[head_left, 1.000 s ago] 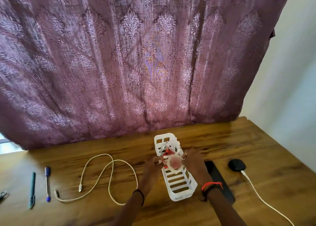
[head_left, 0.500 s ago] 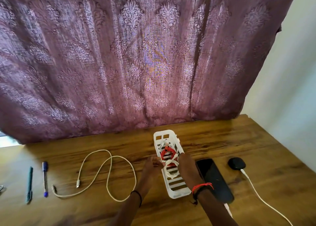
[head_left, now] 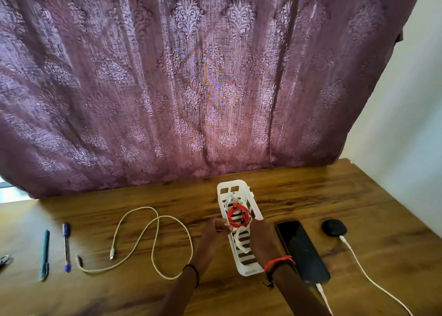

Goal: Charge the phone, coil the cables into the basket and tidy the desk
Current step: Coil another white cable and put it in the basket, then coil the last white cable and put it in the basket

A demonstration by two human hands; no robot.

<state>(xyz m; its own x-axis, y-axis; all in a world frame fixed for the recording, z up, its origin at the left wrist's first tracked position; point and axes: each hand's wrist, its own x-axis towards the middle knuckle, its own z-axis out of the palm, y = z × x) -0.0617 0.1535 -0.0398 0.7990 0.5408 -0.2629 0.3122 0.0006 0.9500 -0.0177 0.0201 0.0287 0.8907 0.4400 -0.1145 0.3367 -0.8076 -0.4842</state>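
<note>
Basket (head_left: 249,271), white and slotted, lies lengthwise on the wooden table (head_left: 334,196), in front of the purple curtain (head_left: 191,76). Inside it, a red cable (head_left: 238,216) sits coiled about the middle, a coiled white cable (head_left: 240,242) lies just nearer the person, and more white cord shows at the far end.

The left hand (head_left: 213,233) is at the basket's left rim with its fingers (head_left: 219,223) curled; whether they pinch the rim or a cable cannot be told. The right hand (head_left: 263,239) lies over the basket's right rim, back to the camera, so I cannot tell how its fingers stand.

Just right of the basket the phone (head_left: 301,251) lies flat, screen dark, a white plug (head_left: 319,288) at its near end. Further right is a black charger (head_left: 334,227) with a white lead (head_left: 373,282) trailing off.

Left of the basket a loose cable (head_left: 153,241) sprawls in loops. Well to the left lie a blue pen (head_left: 66,246) and a teal pen (head_left: 44,253).
</note>
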